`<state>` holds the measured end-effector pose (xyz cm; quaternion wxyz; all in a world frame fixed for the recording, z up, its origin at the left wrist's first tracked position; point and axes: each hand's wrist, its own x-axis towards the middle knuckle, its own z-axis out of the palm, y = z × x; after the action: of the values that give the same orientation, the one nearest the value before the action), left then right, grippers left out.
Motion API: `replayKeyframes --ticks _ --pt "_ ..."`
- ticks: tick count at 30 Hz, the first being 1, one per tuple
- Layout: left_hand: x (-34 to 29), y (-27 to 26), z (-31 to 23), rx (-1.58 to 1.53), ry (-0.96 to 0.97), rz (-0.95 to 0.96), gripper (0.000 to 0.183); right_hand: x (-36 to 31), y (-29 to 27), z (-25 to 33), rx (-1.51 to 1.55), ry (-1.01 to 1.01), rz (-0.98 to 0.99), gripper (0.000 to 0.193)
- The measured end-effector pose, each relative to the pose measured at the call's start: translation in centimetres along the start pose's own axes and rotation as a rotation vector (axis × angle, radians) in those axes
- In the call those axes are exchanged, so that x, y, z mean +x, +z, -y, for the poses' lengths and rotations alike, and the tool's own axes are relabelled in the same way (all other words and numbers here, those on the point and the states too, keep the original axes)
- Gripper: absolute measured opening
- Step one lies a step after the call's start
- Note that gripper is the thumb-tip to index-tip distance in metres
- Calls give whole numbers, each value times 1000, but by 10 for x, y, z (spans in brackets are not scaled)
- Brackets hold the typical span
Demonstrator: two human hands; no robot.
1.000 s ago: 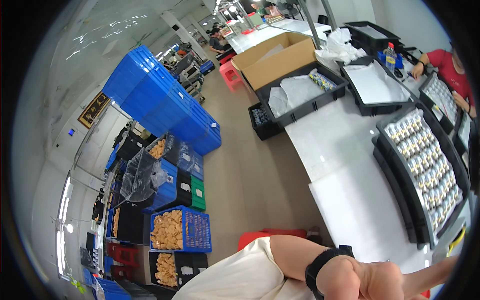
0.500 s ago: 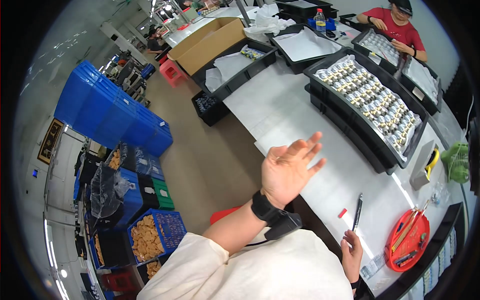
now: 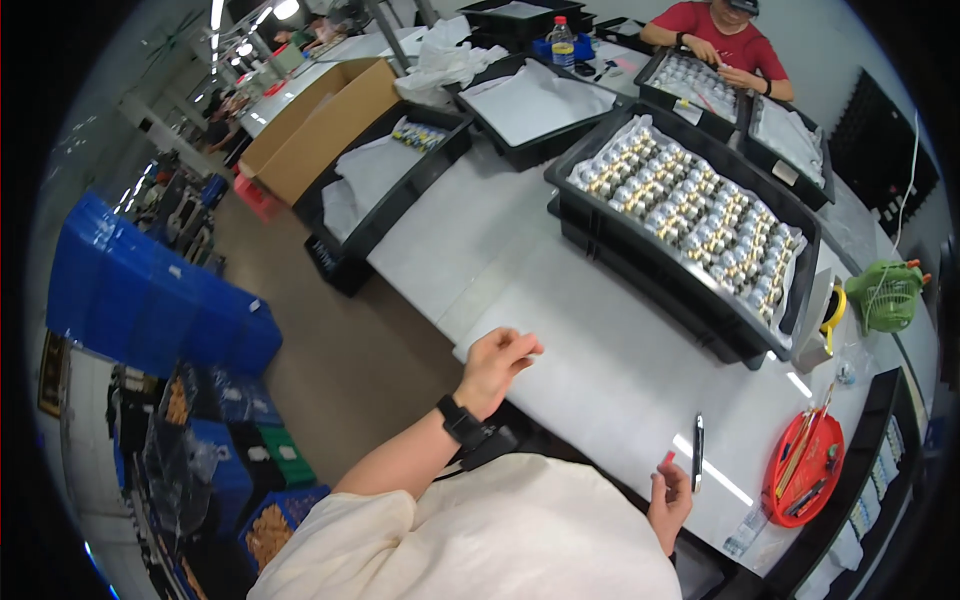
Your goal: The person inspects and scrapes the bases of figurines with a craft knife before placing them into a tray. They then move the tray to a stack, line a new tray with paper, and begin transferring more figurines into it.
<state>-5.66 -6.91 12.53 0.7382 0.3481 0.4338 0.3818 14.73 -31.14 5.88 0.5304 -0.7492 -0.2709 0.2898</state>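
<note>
The white table (image 3: 600,350) now fills the middle of the view, where half a second ago it sat further off and a second ago only its far end showed beyond the floor; the head has turned toward the work surface. The left hand (image 3: 497,362), spread wide open in the air half a second ago, is now lowered to the table's near left edge with its fingers curled loosely inward, grasping nothing, a black band on the wrist. The right hand (image 3: 670,500) stays at the near edge and pinches a small red piece (image 3: 667,459) between its fingertips. My reading is that the hands are settling in over the table and work on the red piece can begin.

Largest around is the black tray of small silver-and-gold parts (image 3: 690,225) along the far side, stacked on another tray and well apart from both hands. Beyond it lie more black trays, an open cardboard box (image 3: 320,120) at the far left corner, and a person in a red shirt (image 3: 725,35) working at the far end. At the right edge stand a green fan (image 3: 885,295) and a red dish of tools (image 3: 805,470). A black pen (image 3: 697,452) lies just beside the right hand, nothing between the hands blocks them
</note>
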Motion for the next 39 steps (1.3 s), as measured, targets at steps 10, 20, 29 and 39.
replayKeyframes --ticks 10,20,29,39 --pt "94 -219 -59 565 4 300 16 69 228 17 -302 -198 -11 32" --pt "94 -318 -106 1038 79 246 39 75 371 52 -363 -200 103 33" --pt "165 -213 -19 881 636 908 44 82 375 62 -487 -254 -3 35" --pt "134 -167 147 789 1228 994 38 77 325 63 -662 -277 -171 37"
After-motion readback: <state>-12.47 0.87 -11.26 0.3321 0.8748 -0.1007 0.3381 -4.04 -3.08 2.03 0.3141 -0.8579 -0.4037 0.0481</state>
